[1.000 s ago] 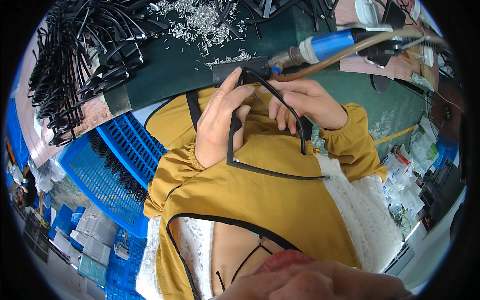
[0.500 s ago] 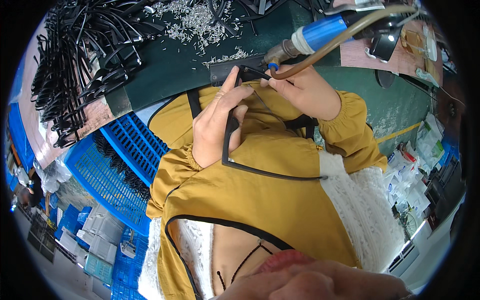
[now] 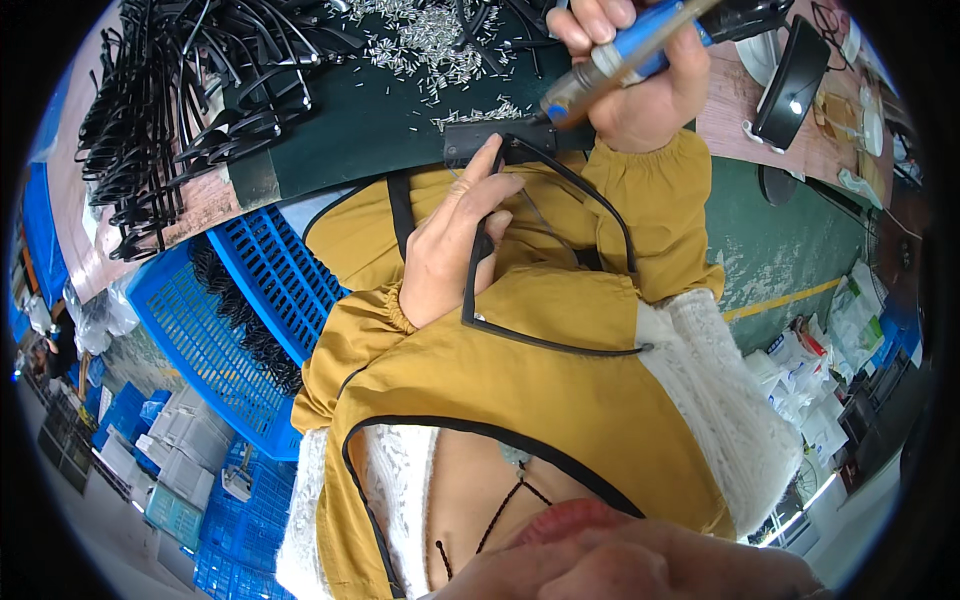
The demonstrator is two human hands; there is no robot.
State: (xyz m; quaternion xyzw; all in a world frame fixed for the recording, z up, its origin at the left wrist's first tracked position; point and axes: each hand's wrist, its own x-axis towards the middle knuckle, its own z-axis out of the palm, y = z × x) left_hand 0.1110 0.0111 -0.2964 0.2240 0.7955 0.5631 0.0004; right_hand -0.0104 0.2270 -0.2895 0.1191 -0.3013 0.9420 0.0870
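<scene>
A black eyeglass frame (image 3: 470,290) is in my left hand (image 3: 452,235), fingers closed round it, index finger stretched toward a small dark block (image 3: 466,147) at the table's edge. One temple arm (image 3: 601,195) of the frame reaches right from the block; the other points right across my lap. My right hand (image 3: 650,100) wraps round a blue power screwdriver (image 3: 642,32) with a brownish hose along it. Its tip slants down left to just beside the block; whether it touches a screw is too small to tell. Small silvery pins (image 3: 485,112) lie behind the block.
A larger heap of silvery pins (image 3: 430,50) spreads on the dark green mat (image 3: 340,130). Many black eyeglass frames (image 3: 150,140) pile at the left. Blue baskets (image 3: 200,345) with black parts stand left of my lap. A black phone-like device (image 3: 792,85) rests at the right.
My right hand has let go of the eyeglass frame near the block and taken hold of the screwdriver, whose tip has come down left. The right temple arm now swings out right. My left hand keeps its grip.
</scene>
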